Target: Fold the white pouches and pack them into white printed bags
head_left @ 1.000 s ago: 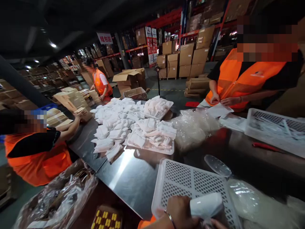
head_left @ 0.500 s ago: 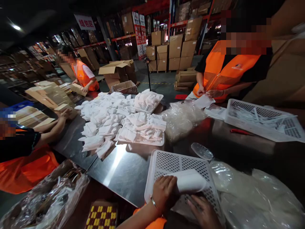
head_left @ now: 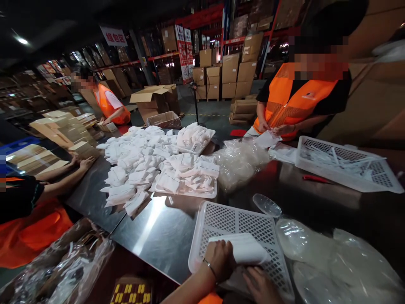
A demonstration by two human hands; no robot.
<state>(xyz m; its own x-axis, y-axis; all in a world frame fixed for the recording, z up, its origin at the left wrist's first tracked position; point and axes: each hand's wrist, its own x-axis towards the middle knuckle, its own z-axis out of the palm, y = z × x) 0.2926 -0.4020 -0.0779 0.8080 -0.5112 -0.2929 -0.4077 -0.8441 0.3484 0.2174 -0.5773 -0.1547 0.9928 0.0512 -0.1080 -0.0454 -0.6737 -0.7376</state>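
My left hand (head_left: 220,258) is closed on a white folded packet (head_left: 245,250) and presses it down inside a white perforated plastic tray (head_left: 236,223) at the near edge of the steel table (head_left: 164,236). My right hand (head_left: 261,285) rests flat at the tray's near rim, just below the packet, with its fingers apart and nothing in it. A thin bracelet shows on my left wrist.
A heap of white packets (head_left: 139,164) and two filled trays (head_left: 190,179) cover the table's middle. Clear plastic bags (head_left: 332,261) lie to my right, another (head_left: 240,160) beyond. A second perforated tray (head_left: 344,162) and a red tool (head_left: 316,179) sit far right. Three people in orange vests work around the table.
The packet has come down from above the tray's rim into the tray. My right hand has shifted left under it, and the view has tilted a little lower.
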